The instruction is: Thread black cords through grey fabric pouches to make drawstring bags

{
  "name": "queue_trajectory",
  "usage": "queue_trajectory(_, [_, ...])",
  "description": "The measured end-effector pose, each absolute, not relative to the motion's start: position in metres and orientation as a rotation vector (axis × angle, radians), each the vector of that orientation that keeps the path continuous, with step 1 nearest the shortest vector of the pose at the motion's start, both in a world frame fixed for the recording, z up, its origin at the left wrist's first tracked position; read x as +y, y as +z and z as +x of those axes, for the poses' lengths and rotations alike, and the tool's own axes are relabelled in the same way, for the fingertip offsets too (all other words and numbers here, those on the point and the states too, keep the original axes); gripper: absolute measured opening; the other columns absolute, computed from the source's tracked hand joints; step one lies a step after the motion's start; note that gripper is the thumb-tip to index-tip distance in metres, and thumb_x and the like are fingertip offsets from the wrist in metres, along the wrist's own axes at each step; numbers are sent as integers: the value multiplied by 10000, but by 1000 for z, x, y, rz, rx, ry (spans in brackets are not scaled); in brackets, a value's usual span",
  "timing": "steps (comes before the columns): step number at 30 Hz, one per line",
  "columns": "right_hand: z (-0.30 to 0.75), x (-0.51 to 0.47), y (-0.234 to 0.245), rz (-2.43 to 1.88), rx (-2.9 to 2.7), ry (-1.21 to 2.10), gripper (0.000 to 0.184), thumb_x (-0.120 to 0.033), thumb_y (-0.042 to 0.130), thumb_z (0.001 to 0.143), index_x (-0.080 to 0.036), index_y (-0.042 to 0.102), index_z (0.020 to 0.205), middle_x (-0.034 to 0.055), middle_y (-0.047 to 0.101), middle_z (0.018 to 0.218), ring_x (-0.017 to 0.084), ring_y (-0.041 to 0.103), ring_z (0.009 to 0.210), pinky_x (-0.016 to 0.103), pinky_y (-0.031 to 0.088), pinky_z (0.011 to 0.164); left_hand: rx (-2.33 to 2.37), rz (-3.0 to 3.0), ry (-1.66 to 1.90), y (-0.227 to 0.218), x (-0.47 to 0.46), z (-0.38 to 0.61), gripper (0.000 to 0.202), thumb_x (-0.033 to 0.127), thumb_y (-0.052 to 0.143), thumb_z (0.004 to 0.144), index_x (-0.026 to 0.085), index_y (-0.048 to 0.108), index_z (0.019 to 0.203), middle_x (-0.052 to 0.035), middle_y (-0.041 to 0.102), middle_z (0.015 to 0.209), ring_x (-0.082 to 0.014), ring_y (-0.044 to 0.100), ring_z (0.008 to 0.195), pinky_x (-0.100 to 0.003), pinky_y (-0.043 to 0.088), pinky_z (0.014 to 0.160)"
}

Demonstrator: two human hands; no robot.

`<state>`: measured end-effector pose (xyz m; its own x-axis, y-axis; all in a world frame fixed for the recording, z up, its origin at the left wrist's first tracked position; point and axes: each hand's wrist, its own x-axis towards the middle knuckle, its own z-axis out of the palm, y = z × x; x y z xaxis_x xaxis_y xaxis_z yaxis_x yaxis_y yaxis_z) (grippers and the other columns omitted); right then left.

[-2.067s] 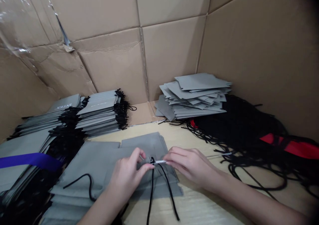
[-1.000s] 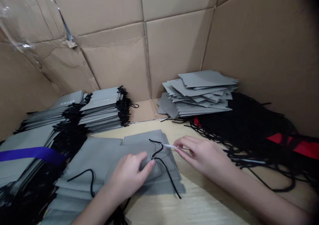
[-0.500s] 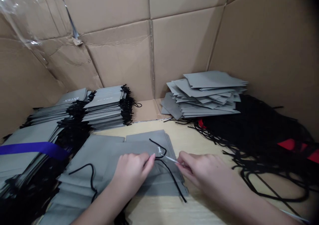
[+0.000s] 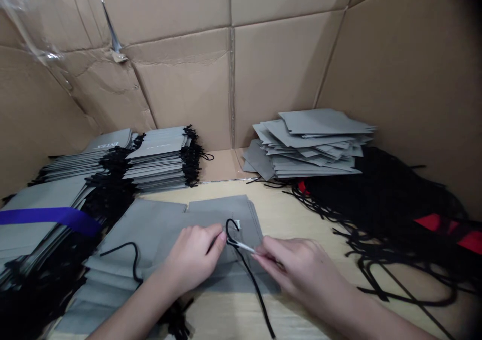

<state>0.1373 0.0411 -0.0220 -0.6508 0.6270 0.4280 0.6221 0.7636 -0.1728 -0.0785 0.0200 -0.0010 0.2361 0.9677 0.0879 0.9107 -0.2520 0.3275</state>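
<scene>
White thin tool (image 4: 244,247) held in R hand (image 4: 297,262), pinched btwn thumb & fingertips, long axis slanted crosswise, tip aimed L & slightly away, by black cord (image 4: 259,295), nr grey pouch (image 4: 199,218) pinched by L hand (image 4: 196,254), thumb against curled fingers, over pale tabletop (image 4: 222,316).

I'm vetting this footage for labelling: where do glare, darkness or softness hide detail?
Head view throughout: glare streaks the clear plastic at upper left; darkness swallows the upper-right corner; the heaped black cords merge into near-solid black; the slim pale tool in the right hand looks soft.
</scene>
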Motion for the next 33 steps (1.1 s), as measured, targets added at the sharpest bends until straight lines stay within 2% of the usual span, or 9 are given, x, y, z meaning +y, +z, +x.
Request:
queue_trajectory(4, [141,46,-15,-1037,-2381,220,156,-303,459,868,-212,557,788,-28,604,577,98,523,458,197,334,456,1681,2180,557,-2,21,-82,298,372,320,896,212,401,658,48,442,557,-120,429,535,-238,244,532])
queue_trajectory(10, [136,47,-12,-1152,-2259,632,121,-318,506,833,-208,551,809,-60,501,502,94,454,436,188,333,435,1626,1962,1002,-8,25,-87,354,401,309,893,201,269,604,55,288,555,-102,308,532,-218,252,512])
queue_trajectory(13, [132,45,-13,-1162,-2202,879,141,-330,512,831,-197,549,799,-74,455,466,90,422,421,186,318,424,1634,1962,1065,-8,24,-86,339,394,307,893,202,280,615,54,300,562,-101,313,535,-216,263,519])
queue_trajectory(17, [131,45,-11,-1081,-2176,993,157,-327,504,842,-184,551,796,-68,466,471,85,422,419,182,315,418,1679,2037,862,-7,22,-82,313,395,300,897,207,331,647,50,363,562,-110,358,532,-226,280,539])
queue_trajectory(19, [132,44,-11,-1033,-2223,925,141,-309,508,841,-185,559,797,-68,473,471,82,415,411,180,307,409,1657,2040,775,-7,21,-81,315,401,279,903,211,334,658,49,382,568,-114,372,533,-229,289,546])
queue_trajectory(22, [135,44,-11,-1022,-2275,630,127,-292,511,840,-192,573,794,-59,506,488,83,430,407,181,318,409,1605,2039,724,-6,21,-80,325,410,256,908,212,323,660,51,389,574,-114,378,533,-227,296,545])
queue_trajectory(28, [139,44,-16,-872,-2355,269,126,-231,497,859,-188,557,756,-28,621,621,80,532,493,186,364,482,1581,2077,664,-3,19,-81,323,402,244,914,212,321,664,55,386,573,-111,377,533,-225,288,540])
queue_trajectory(33, [142,45,-13,-594,-2418,-117,200,-139,464,865,-178,587,712,-40,537,517,80,467,460,221,332,501,1599,2152,563,1,20,-81,325,397,245,916,212,312,658,54,381,569,-115,380,537,-231,273,538])
